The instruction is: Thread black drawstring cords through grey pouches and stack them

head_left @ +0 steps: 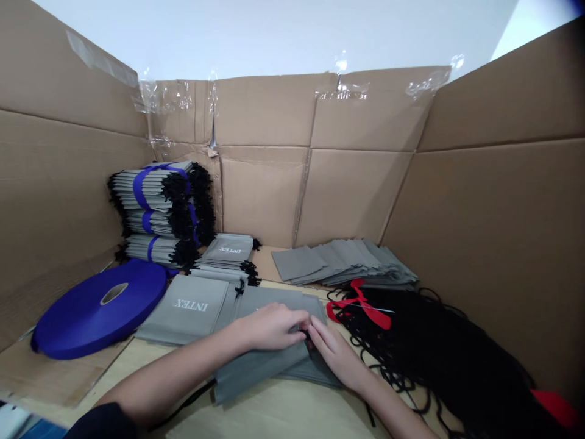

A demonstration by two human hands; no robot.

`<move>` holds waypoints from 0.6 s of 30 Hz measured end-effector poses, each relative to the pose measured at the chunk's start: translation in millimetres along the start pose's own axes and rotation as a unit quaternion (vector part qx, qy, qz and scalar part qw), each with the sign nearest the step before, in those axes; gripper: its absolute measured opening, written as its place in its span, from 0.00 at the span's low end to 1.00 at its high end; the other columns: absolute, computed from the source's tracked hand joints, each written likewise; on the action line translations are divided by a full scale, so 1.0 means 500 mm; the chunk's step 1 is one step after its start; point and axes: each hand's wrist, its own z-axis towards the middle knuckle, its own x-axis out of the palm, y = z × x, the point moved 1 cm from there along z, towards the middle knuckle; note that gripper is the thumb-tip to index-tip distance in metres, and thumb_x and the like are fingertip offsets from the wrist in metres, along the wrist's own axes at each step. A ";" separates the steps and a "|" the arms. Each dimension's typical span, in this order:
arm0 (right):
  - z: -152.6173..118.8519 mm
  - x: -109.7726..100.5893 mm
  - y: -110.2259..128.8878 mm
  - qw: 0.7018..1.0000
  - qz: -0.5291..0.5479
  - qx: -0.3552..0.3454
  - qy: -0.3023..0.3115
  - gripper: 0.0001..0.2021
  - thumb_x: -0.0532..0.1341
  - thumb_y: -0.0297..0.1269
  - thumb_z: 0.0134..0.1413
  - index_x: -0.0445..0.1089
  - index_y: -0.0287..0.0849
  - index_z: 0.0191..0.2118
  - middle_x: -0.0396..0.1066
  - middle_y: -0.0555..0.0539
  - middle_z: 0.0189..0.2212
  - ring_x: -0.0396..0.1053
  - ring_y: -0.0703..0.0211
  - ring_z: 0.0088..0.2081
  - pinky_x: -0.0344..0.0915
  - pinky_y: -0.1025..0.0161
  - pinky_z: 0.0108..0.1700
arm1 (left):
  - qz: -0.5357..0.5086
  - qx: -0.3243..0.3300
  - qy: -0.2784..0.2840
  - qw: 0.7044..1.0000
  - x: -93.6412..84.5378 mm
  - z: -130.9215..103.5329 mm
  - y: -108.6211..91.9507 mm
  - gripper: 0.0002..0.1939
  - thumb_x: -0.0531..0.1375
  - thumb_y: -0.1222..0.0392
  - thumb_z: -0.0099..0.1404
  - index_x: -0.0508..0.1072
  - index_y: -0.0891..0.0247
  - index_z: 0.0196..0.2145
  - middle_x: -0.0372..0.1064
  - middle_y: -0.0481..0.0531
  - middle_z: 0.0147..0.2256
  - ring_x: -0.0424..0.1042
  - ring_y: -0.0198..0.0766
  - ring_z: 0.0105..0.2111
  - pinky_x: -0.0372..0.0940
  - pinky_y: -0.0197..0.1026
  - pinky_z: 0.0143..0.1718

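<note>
Table: a pale yellow top [338, 411] lay under the work, boxed in by brown cardboard walls [260, 116] at the left, back and right.
Walls: creased and flat-sided, with shiny clear tape [164, 94] along the upper edges.
Gray pouch [260, 369]: soft, thin and tilted, it sat at the middle front, over other gray pouches.
Left hand [276, 326]: its thumb and fingers were pinched at the pouch's upper right corner.
Right hand [336, 352]: its fingertips pressed together at that corner, touching the left fingers; what lay between was mostly hidden.
INTEX pouches [183, 305]: smooth, flat, white-lettered, just beside the blue roll.
Blue roll [73, 320]: a wide disc of wound ribbon, lying flat.
Bundles [155, 189]: stacked, blue-banded, with fuzzy black ends, near the left wall.
Gray sheets [338, 262]: fanned loosely near the back wall.
Black cords [439, 353]: a stringy heap at the right, a red strip [379, 318] across its left end.
Open room: bare tabletop showed in front of the pouch.
</note>
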 end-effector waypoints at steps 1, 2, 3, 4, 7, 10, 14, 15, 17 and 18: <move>-0.001 0.001 -0.002 1.000 -0.008 -0.001 0.006 0.13 0.45 0.41 0.63 0.62 0.45 0.33 0.64 0.52 0.24 0.61 0.60 0.26 0.54 0.64 0.28 | 0.003 0.006 0.004 1.000 0.001 0.000 0.002 0.07 0.52 0.58 0.63 0.66 0.58 0.39 0.72 0.50 0.32 0.71 0.40 0.31 0.57 0.35 0.28; -0.002 0.002 -0.004 1.000 -0.018 -0.003 0.011 0.12 0.45 0.41 0.63 0.61 0.45 0.34 0.64 0.51 0.24 0.61 0.60 0.26 0.54 0.64 0.28 | 0.007 0.012 0.007 1.000 0.002 0.000 0.003 0.07 0.52 0.58 0.63 0.66 0.58 0.39 0.72 0.49 0.31 0.71 0.40 0.30 0.57 0.35 0.27; -0.003 0.003 -0.005 0.999 -0.031 -0.007 0.014 0.12 0.44 0.40 0.63 0.61 0.45 0.34 0.65 0.51 0.24 0.62 0.60 0.26 0.54 0.64 0.28 | 0.011 0.018 0.008 1.000 0.003 -0.001 0.004 0.07 0.52 0.58 0.63 0.66 0.58 0.39 0.72 0.49 0.30 0.71 0.40 0.30 0.57 0.35 0.26; -0.004 0.002 -0.006 0.999 -0.046 -0.012 0.013 0.12 0.44 0.40 0.63 0.60 0.45 0.33 0.65 0.51 0.25 0.62 0.60 0.26 0.54 0.64 0.28 | 0.015 0.024 0.006 1.000 0.003 -0.001 0.004 0.07 0.52 0.58 0.63 0.66 0.58 0.39 0.72 0.49 0.30 0.71 0.40 0.29 0.56 0.35 0.26; -0.006 -0.001 -0.004 0.994 -0.100 -0.031 -0.015 0.12 0.44 0.39 0.62 0.59 0.45 0.31 0.64 0.50 0.25 0.61 0.60 0.26 0.54 0.64 0.28 | 0.019 0.032 -0.010 0.999 -0.001 -0.003 0.000 0.07 0.52 0.58 0.63 0.66 0.59 0.38 0.72 0.50 0.31 0.71 0.40 0.30 0.56 0.36 0.27; -0.005 -0.006 -0.002 0.988 -0.139 -0.048 -0.052 0.12 0.44 0.39 0.62 0.58 0.45 0.30 0.62 0.50 0.24 0.60 0.60 0.26 0.54 0.64 0.29 | -0.002 0.012 -0.027 1.000 -0.004 -0.003 -0.003 0.08 0.51 0.57 0.64 0.66 0.59 0.39 0.72 0.49 0.32 0.71 0.40 0.32 0.57 0.36 0.29; -0.002 -0.011 -0.004 0.987 -0.133 -0.043 -0.084 0.12 0.45 0.40 0.62 0.59 0.44 0.29 0.61 0.52 0.23 0.60 0.62 0.25 0.54 0.66 0.29 | -0.083 -0.066 -0.027 0.994 0.012 -0.001 0.004 0.12 0.51 0.53 0.64 0.66 0.60 0.42 0.71 0.51 0.34 0.70 0.41 0.34 0.59 0.37 0.32; -0.001 -0.011 -0.005 0.987 -0.128 -0.039 -0.086 0.12 0.46 0.40 0.61 0.59 0.44 0.28 0.60 0.52 0.22 0.60 0.62 0.25 0.54 0.66 0.28 | -0.110 -0.080 -0.025 0.990 0.019 0.001 0.007 0.12 0.51 0.53 0.64 0.67 0.61 0.41 0.71 0.51 0.34 0.70 0.41 0.35 0.59 0.37 0.33; 0.002 -0.011 -0.006 0.989 -0.116 -0.031 -0.086 0.13 0.47 0.42 0.61 0.59 0.44 0.28 0.60 0.52 0.22 0.59 0.63 0.25 0.54 0.67 0.28 | -0.162 -0.094 -0.029 0.982 0.033 0.004 0.015 0.13 0.51 0.52 0.64 0.68 0.62 0.39 0.71 0.51 0.35 0.69 0.40 0.36 0.59 0.37 0.34; 0.003 -0.011 -0.007 0.990 -0.107 -0.028 -0.089 0.13 0.47 0.42 0.61 0.59 0.44 0.28 0.60 0.53 0.22 0.59 0.63 0.25 0.54 0.67 0.28 | -0.184 -0.103 -0.038 0.977 0.040 0.006 0.019 0.13 0.51 0.52 0.63 0.68 0.63 0.38 0.70 0.51 0.34 0.68 0.39 0.35 0.59 0.37 0.34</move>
